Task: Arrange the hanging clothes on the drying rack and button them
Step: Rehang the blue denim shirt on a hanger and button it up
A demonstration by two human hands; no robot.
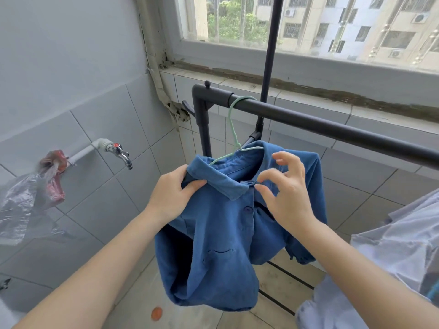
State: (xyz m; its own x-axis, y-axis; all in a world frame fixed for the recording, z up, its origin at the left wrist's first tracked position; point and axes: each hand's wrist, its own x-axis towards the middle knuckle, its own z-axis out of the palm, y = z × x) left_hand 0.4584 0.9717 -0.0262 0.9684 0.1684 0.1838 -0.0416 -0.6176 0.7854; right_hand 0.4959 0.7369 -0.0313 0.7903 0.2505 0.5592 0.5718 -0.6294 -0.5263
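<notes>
The left hand (174, 194) grips the collar (221, 184) of the blue shirt (213, 257) at left; the right hand (286, 191), fingers apart and empty, hovers nearer the button (248, 208) just below-left.

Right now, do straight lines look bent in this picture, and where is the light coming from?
Head view: lines lean more than bend; the rack's upright pole tilts and the window sill slants; soft daylight from the window lights the blue shirt evenly, without hard shadows; buildings outside look washed out.

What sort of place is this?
Probably an enclosed laundry balcony in a flat: a black drying rack beside a wide window, a tap on the tiled wall, apartment blocks outside.
</notes>
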